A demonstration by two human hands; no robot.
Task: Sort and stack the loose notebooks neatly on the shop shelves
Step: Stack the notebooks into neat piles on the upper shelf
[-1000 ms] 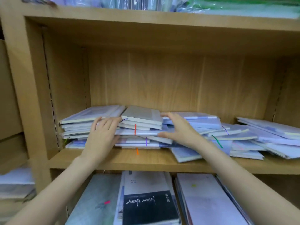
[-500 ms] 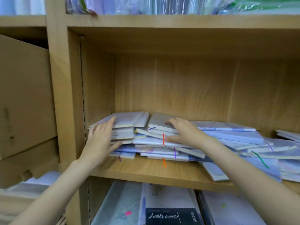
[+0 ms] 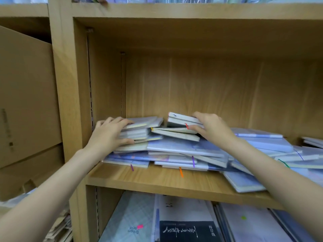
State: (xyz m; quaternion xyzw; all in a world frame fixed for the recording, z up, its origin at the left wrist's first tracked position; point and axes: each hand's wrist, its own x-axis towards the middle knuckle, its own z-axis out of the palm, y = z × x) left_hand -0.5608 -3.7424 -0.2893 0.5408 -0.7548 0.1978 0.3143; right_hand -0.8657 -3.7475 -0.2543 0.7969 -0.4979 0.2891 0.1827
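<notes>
Starting at the left, I see a cardboard box [image 3: 26, 102] beside the wooden upright. My left hand [image 3: 108, 135] grips the small stack of notebooks [image 3: 138, 131] at the shelf's left end, its fingers [image 3: 122, 121] curled over the top and the thumb pressed to the stack's front edge. That stack rests on a loose heap of flat notebooks [image 3: 174, 154] spread across the shelf [image 3: 157, 182]. To the right, my right hand [image 3: 211, 128] pinches a grey notebook [image 3: 181, 119] tilted atop the heap, fingers above, thumb beneath. More notebooks [image 3: 279, 151] sprawl rightward.
</notes>
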